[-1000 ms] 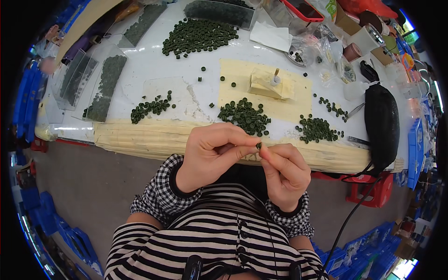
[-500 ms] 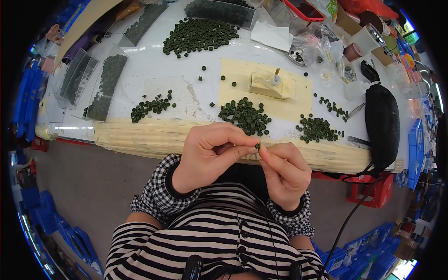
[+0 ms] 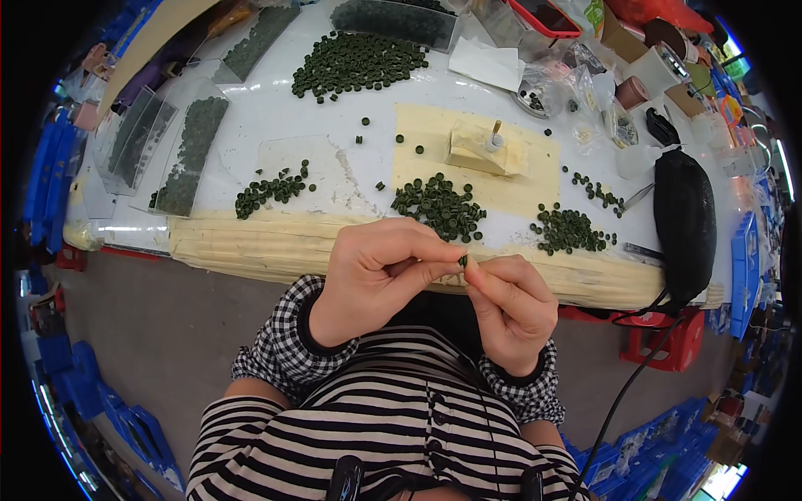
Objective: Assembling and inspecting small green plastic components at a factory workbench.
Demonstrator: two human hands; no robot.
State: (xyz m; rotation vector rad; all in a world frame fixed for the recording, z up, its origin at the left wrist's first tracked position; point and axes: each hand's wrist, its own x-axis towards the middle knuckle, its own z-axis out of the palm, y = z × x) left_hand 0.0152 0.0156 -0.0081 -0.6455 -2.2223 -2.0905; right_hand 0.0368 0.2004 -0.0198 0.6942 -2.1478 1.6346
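Observation:
Over the table's front edge, my left hand (image 3: 380,271) and my right hand (image 3: 510,305) meet fingertip to fingertip. Between them they pinch one small dark green round part (image 3: 463,261), held on edge; the fingers cover most of it. Just beyond the fingertips lies a heap of the same dark green round parts (image 3: 439,207). A smaller heap (image 3: 271,192) sits to the left, and another heap (image 3: 572,230) to the right. Behind the middle heap stands a block wrapped in cream tape (image 3: 484,149), with a short peg (image 3: 496,129) upright on top.
A large pile of green parts (image 3: 359,65) lies at the back. Clear trays of parts (image 3: 192,154) stand at the left. A black pouch (image 3: 685,225) rests at the right, near a metal tool (image 3: 639,197). Cream tape (image 3: 251,246) covers the front edge. A white tissue (image 3: 486,64) lies farther back.
The green part has turned slightly between my fingertips. Otherwise both hands stay almost in the same place, and the heaps are unchanged.

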